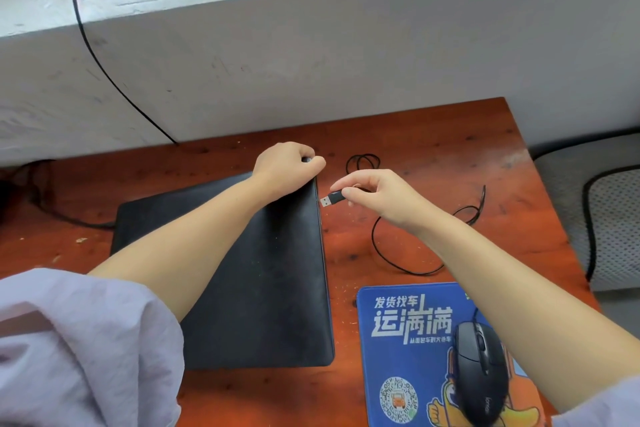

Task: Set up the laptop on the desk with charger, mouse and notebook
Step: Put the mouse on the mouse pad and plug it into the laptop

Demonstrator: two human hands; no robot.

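A closed black laptop (pixel 263 274) lies flat on the reddish wooden desk (pixel 433 135). My left hand (pixel 287 166) rests on its far right corner, fingers curled over the edge. My right hand (pixel 377 198) pinches a black USB plug (pixel 331 199) just right of the laptop's right side, metal tip pointing at it, a small gap between. The plug's black cable (pixel 388 256) loops across the desk to a black mouse (pixel 479 371) on a blue printed mouse pad (pixel 398 340). No notebook shows.
A grey concrete ledge (pixel 311 55) rises behind the desk, a black cable (pixel 104 69) running down it. Another dark cable (pixel 59 215) lies at the laptop's left. A mesh chair (pixel 613 225) stands to the right.
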